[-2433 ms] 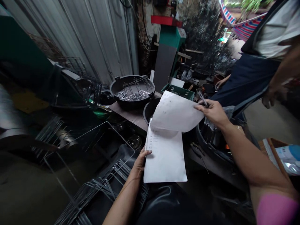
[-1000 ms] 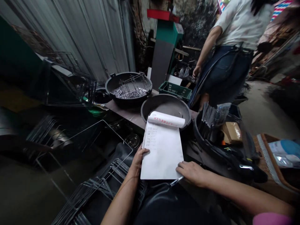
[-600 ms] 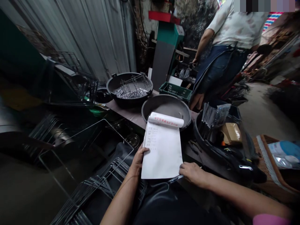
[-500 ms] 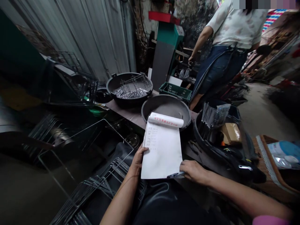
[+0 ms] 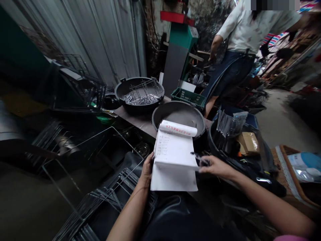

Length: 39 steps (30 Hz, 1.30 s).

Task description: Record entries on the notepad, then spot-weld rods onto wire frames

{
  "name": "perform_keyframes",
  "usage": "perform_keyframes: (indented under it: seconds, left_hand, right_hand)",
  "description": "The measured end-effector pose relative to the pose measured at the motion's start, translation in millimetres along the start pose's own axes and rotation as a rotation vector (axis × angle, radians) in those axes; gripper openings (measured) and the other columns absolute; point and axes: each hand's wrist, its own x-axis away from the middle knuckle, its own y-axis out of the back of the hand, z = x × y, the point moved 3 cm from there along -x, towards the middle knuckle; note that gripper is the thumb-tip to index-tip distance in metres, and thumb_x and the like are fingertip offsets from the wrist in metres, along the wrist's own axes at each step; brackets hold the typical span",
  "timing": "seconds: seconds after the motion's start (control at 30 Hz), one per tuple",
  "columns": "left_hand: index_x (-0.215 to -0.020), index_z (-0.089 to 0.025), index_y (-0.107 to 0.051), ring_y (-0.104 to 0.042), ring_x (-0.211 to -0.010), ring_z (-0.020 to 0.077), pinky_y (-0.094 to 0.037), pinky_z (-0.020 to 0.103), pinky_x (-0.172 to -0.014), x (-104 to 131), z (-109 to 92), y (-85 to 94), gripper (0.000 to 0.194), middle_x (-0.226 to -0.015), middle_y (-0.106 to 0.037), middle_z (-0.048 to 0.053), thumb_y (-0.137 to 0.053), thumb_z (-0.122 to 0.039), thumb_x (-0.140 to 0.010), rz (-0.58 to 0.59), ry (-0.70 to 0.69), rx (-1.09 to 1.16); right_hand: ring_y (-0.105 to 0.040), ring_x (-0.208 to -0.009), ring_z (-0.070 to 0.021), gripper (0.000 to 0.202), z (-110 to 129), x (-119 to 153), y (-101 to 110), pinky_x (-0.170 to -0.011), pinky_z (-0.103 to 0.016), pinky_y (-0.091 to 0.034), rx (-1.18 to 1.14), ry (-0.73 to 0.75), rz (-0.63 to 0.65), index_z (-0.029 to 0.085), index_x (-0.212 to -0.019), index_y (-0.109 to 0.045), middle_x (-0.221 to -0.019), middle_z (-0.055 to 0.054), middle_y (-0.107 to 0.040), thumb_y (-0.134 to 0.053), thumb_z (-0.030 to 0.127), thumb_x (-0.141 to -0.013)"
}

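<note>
the page (image 5: 178, 144) (flat earlier) is now lifted

Left hand (image 5: 147, 168) gripping, right hand (image 5: 213, 166) pinching

A silvery corrugated metal wall (image 5: 100, 43) rose at the far left, and right of it stood a tall grey-and-green machine with a red top (image 5: 175, 57). A round dark metal pan (image 5: 120, 90) held loose silvery wire pieces (image 5: 144, 99) and a wire rack (image 5: 146, 87); a second round grey pan (image 5: 173, 110) sat nearer, just before a green perforated plastic crate (image 5: 188, 96). To the right, a black tub (image 5: 212, 139) held thin metal rods (image 5: 222, 125) and a brown cardboard box (image 5: 247, 143), near a brown wicker basket (image 5: 277, 160). Bent silver wire frames (image 5: 107, 196) lay near left. Far right, a person in a white patterned top (image 5: 242, 35) stood.
</note>
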Motion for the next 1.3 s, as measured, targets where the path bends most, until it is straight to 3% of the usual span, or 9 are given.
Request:
perform_keyframes:
  seconds: [0.2,0.37,0.47,0.73,1.13,1.23,1.3]
  left_hand:
    - [-0.078,-0.011,-0.065,-0.064,-0.060,0.0228,-0.050,0.035,-0.067,-0.3,-0.3,5.3,0.025,-0.062,-0.067,0.007,-0.055,-0.032,-0.071,-0.076,-0.045,-0.032]
    - [-0.099,-0.009,-0.060,-0.064,-0.066,0.0263,-0.049,0.039,-0.069,1.9,4.5,5.9,0.040,-0.069,-0.068,0.009,-0.058,-0.034,-0.068,-0.018,0.026,-0.093]
    - [-0.112,-0.010,-0.053,-0.064,-0.063,0.0256,-0.049,0.040,-0.067,3.6,4.0,4.8,0.051,-0.074,-0.068,0.009,-0.059,-0.029,-0.065,-0.012,-0.023,-0.159]
    - [-0.114,-0.013,-0.049,-0.063,-0.067,0.0255,-0.049,0.039,-0.067,-1.9,1.3,6.4,0.053,-0.076,-0.067,0.007,-0.060,-0.024,-0.063,-0.002,-0.103,-0.227]
    - [-0.108,-0.012,-0.054,-0.064,-0.070,0.0249,-0.050,0.036,-0.063,-5.6,-1.6,6.8,0.042,-0.078,-0.068,0.008,-0.054,-0.017,-0.066,-0.113,-0.089,-0.185]
    - [-0.108,-0.012,-0.054,-0.064,-0.067,0.0242,-0.050,0.035,-0.062,-5.6,-2.0,7.2,0.042,-0.073,-0.067,0.007,-0.054,-0.017,-0.067,-0.141,-0.100,-0.193]
    - [-0.108,-0.012,-0.055,-0.064,-0.063,0.0230,-0.050,0.034,-0.060,-6.5,-1.7,8.9,0.041,-0.071,-0.067,0.006,-0.054,-0.018,-0.068,-0.153,-0.093,-0.200]
  right_hand:
    - [-0.047,-0.063,-0.0133,0.027,64.1,-1.3,89.1,-0.061,-0.024,-0.038,0.182,0.263,-0.615,0.017,-0.069,-0.055,-0.064,0.001,-0.052,-0.060,0.044,-0.066]
    - [-0.043,-0.055,-0.0117,0.027,93.3,-23.6,134.7,-0.052,-0.023,-0.034,0.288,0.375,-0.891,0.018,-0.065,-0.054,-0.056,0.002,-0.047,-0.060,0.043,-0.064]
    - [-0.042,-0.052,-0.0112,0.024,97.4,-41.3,153.2,-0.049,-0.023,-0.033,0.308,0.385,-1.019,0.017,-0.064,-0.054,-0.054,0.003,-0.046,-0.060,0.041,-0.064]
    - [-0.042,-0.053,-0.0109,0.021,93.6,-73.7,182.3,-0.050,-0.023,-0.032,0.329,0.341,-1.154,0.015,-0.066,-0.056,-0.055,0.003,-0.048,-0.059,0.036,-0.064]
    - [-0.042,-0.053,-0.0128,0.022,54.7,-105.9,189.1,-0.054,-0.026,-0.035,0.342,0.206,-1.211,0.018,-0.062,-0.050,-0.055,0.002,-0.047,-0.060,0.037,-0.065]
    - [-0.046,-0.059,-0.0153,0.020,53.8,-106.9,189.7,-0.059,-0.028,-0.037,0.400,0.184,-1.204,0.016,-0.071,-0.055,-0.063,-0.002,-0.052,-0.059,0.035,-0.067]
    - [-0.049,-0.071,-0.0192,0.027,61.5,-99.8,180.4,-0.065,-0.031,-0.039,0.522,0.217,-1.208,0.014,-0.087,-0.057,-0.078,-0.009,-0.055,-0.060,0.034,-0.068]
